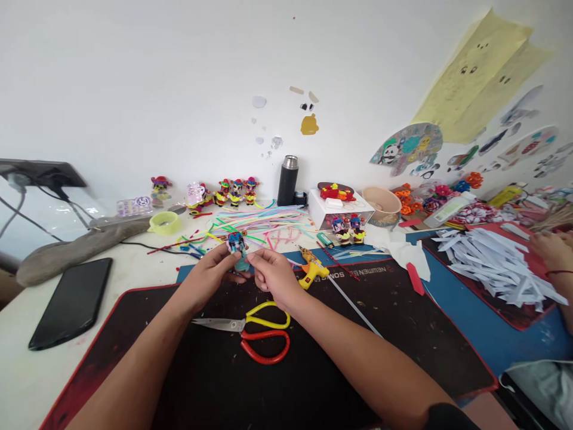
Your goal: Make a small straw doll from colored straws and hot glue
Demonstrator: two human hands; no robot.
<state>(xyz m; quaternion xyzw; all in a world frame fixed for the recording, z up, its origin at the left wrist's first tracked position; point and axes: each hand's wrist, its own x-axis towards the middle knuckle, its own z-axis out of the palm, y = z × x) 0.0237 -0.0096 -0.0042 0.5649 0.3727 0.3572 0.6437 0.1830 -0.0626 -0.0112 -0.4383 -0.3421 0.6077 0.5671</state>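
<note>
Between my two hands, over the far edge of the black mat (340,346), is a small figurine (237,242) with a dark blue head and a pale teal lower part. My left hand (215,266) grips it from the left, fingers wrapped round its lower part. At its right side, the thumb and fingers of my right hand (271,272) are pinched together against the teal part; whether they hold a smaller piece is hidden. Scissors (242,325) with one yellow and one red handle lie below my hands. A yellow glue gun (314,269) rests right of my right hand.
Pipe cleaners (259,219) lie behind my hands. Several finished figurines (237,191), a black thermos (289,181) and a white box (342,209) stand along the wall. A phone (71,303) lies left. At right are paper strips (496,269) and another person's hand (553,251).
</note>
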